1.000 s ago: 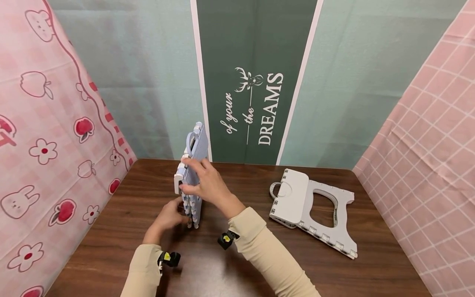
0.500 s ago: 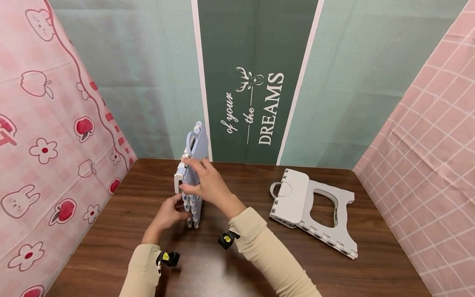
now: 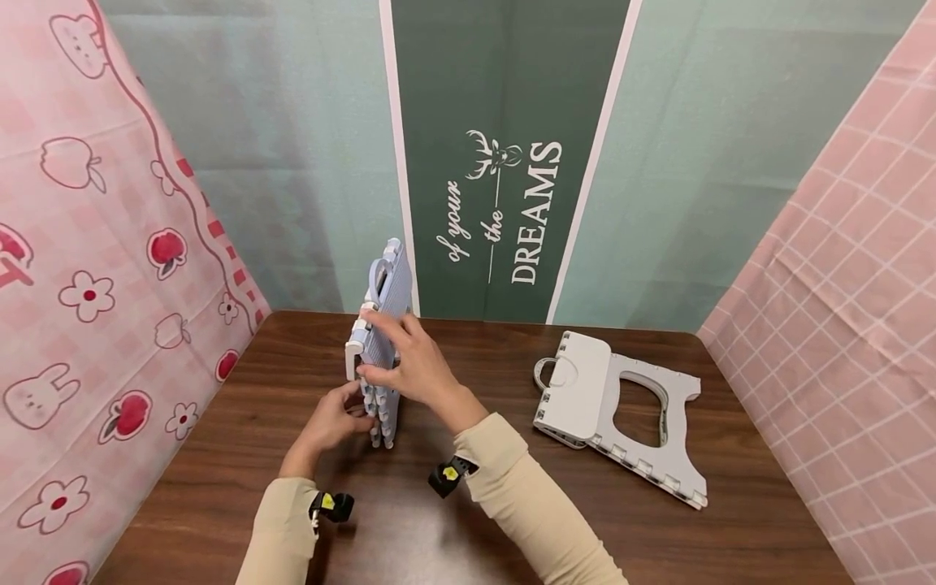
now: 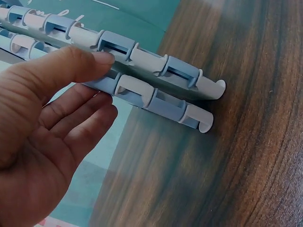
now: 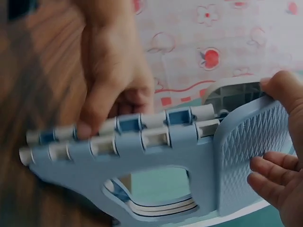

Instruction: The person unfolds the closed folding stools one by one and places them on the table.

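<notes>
A light-blue and white folding stool (image 3: 395,296), folded nearly flat, stands on its leg ends on the table. Its textured top (image 5: 246,137) faces right, and its two leg panels are slightly apart. My left hand (image 3: 332,418) pinches one leg panel low on the near side; in the left wrist view the thumb lies in the gap, with the other fingers behind that panel. Higher up, my right hand (image 3: 420,366) holds the top section, a finger over the hinged edge and the thumb at the white near end. More fingers lie beside the textured top in the right wrist view.
A second, white folding stool (image 3: 585,366) lies flat on the right of the wooden table (image 3: 468,528), its handle loop pointing left. Green curtains hang behind the table's far edge. Pink patterned cloths (image 3: 80,390) border both sides.
My left hand has shifted slightly upward along the leg panel, its thumb with it. The stool and my right hand look nearly unchanged.
</notes>
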Demonstrator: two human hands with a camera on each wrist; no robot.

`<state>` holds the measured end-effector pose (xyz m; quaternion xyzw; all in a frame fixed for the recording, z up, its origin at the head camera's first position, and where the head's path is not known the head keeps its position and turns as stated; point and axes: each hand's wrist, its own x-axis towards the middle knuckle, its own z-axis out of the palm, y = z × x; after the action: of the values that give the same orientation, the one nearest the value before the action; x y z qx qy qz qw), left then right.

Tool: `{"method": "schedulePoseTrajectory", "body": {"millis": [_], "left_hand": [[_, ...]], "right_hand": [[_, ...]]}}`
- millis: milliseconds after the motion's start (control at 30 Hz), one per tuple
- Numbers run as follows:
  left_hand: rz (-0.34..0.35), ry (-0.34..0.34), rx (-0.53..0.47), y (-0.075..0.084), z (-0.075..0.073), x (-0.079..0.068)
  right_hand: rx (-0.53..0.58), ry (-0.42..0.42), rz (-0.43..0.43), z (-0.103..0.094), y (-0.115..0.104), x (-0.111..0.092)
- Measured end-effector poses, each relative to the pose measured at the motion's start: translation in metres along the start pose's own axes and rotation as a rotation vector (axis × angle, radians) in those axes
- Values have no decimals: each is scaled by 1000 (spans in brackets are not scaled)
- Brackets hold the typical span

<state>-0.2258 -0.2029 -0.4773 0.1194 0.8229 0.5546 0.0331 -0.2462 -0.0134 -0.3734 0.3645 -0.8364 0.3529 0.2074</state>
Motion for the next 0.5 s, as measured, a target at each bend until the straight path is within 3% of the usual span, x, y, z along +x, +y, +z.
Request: {"method": "schedulePoseTrajectory", "body": {"millis": [333,500], "left_hand": [[6,14,-58,-4,1,1],[-2,7,-95,-4,2,0]], "right_hand": [[223,27,32,13,13,-21],[353,68,98,23,20,-33]]}}
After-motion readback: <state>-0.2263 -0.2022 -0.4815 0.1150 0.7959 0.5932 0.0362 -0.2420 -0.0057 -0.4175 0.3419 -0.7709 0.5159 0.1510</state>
